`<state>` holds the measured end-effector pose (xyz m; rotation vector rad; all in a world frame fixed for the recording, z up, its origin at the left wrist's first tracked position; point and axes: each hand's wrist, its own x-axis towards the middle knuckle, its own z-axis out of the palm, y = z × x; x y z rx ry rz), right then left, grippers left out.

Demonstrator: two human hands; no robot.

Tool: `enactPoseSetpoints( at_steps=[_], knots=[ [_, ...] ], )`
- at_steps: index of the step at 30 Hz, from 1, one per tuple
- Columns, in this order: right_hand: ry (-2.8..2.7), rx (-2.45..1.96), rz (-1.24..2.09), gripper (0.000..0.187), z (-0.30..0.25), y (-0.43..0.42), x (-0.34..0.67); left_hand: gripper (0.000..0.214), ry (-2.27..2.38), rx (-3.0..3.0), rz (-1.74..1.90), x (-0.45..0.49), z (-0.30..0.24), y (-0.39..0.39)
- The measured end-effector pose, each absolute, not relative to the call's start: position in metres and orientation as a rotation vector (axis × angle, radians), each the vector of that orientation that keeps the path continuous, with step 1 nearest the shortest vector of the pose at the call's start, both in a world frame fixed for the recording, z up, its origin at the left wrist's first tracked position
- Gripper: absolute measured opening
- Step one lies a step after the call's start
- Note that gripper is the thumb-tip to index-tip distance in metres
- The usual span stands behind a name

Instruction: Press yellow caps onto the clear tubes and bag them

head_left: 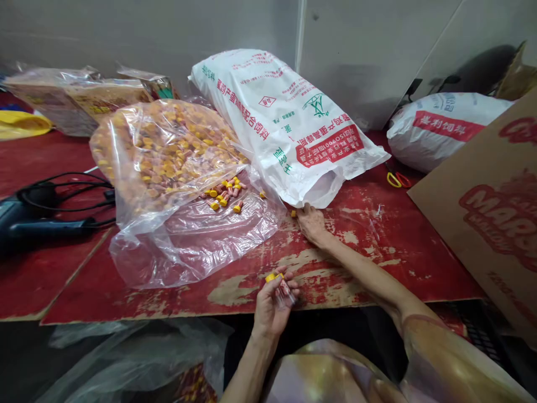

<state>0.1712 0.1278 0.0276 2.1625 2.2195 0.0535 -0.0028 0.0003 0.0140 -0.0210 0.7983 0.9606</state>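
Above the table's front edge, my left hand (272,308) is closed around small clear tubes with yellow caps (284,288), with reddish contents. My right hand (311,225) reaches to the mouth of a large white woven sack (277,117) printed in red and green. Its fingers are curled at the sack's lower edge; what they hold, if anything, is hidden. Close beside those fingers is a small yellow cap (293,213). To the left lies a big clear plastic bag (168,151) full of yellow-capped tubes. Several loose tubes (238,206) rest on its open flap.
The worn red table (361,268) carries a dark corded tool (50,224) at left and scissors (394,179) at right. Behind stand packed bags (104,98). Another white sack (444,126) and a cardboard box (482,207) are on the right. Plastic sheeting (138,358) hangs below.
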Motion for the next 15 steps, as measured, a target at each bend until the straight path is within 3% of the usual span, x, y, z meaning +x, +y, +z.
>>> enactPoseSetpoints(
  at_steps=[6, 15],
  knots=[
    [2.247, 2.059, -0.013, 0.029, 0.034, 0.11, 0.177, 0.032, 0.833, -0.01, 0.917, -0.005, 0.006, 0.002],
    [2.2, 1.752, -0.387, 0.021, 0.049, 0.068, 0.176, 0.048, 0.856, 0.037, 0.832, 0.002, 0.0, 0.01]
  ],
)
